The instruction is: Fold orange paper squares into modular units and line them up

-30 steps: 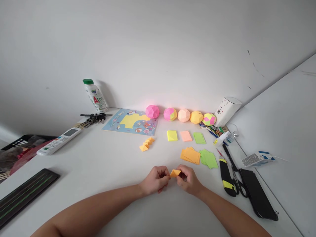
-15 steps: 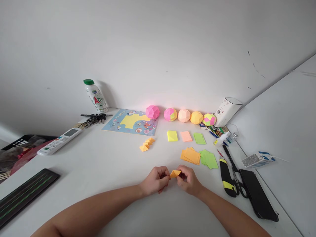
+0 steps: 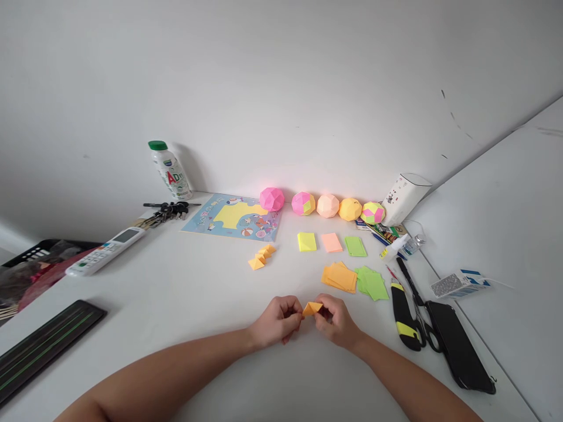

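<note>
Both my hands meet low over the white table and pinch one small folded orange paper piece (image 3: 312, 308). My left hand (image 3: 277, 321) grips its left end with curled fingers. My right hand (image 3: 336, 320) grips the right end. Beyond them lie a stack of orange paper sheets (image 3: 339, 276) and a stack of green sheets (image 3: 373, 282). A small pile of folded orange units (image 3: 261, 257) sits further left. Five paper balls line the wall, from a pink ball (image 3: 271, 198) to a green and pink ball (image 3: 372, 212).
Yellow, peach and green note pads (image 3: 331, 242) lie mid-table. To the right are a yellow-black cutter (image 3: 405, 319), scissors (image 3: 419, 305), a black case (image 3: 460, 346) and a glue bottle (image 3: 393, 247). To the left are a remote (image 3: 105, 251), keys (image 3: 165, 210), a bottle (image 3: 169, 170) and a picture sheet (image 3: 233, 217).
</note>
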A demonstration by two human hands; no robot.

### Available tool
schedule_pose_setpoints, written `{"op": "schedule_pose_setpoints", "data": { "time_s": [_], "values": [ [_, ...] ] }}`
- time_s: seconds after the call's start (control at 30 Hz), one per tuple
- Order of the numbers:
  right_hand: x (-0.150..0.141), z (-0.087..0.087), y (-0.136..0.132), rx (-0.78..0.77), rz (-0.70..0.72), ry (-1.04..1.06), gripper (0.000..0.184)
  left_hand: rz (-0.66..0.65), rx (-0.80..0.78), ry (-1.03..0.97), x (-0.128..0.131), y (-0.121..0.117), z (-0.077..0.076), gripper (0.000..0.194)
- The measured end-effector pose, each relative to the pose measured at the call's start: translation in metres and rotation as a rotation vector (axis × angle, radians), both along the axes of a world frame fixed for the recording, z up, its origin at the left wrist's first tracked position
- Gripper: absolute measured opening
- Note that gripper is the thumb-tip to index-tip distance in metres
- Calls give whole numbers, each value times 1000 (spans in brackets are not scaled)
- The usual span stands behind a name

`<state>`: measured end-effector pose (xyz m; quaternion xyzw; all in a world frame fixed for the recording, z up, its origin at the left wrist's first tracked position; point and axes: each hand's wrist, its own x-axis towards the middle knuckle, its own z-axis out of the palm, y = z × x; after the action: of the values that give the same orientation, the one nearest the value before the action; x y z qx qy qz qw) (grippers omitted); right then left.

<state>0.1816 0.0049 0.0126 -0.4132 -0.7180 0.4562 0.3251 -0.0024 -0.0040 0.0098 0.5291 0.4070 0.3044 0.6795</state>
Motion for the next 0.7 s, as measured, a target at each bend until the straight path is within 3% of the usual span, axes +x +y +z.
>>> {"op": "schedule_pose_setpoints", "data": {
  "time_s": [0.33, 0.57, 0.7],
  "values": [
    [0, -1, 0, -24, -12, 1, 7, 14, 2, -24, -1, 1, -3, 9],
    [0, -1, 0, -25, -17, -11, 8, 19, 21, -166, -1, 0, -3, 21],
    [0, 1, 1, -20, -2, -28, 10, -7, 66, -123, 1, 0, -7, 25]
  ]
}}
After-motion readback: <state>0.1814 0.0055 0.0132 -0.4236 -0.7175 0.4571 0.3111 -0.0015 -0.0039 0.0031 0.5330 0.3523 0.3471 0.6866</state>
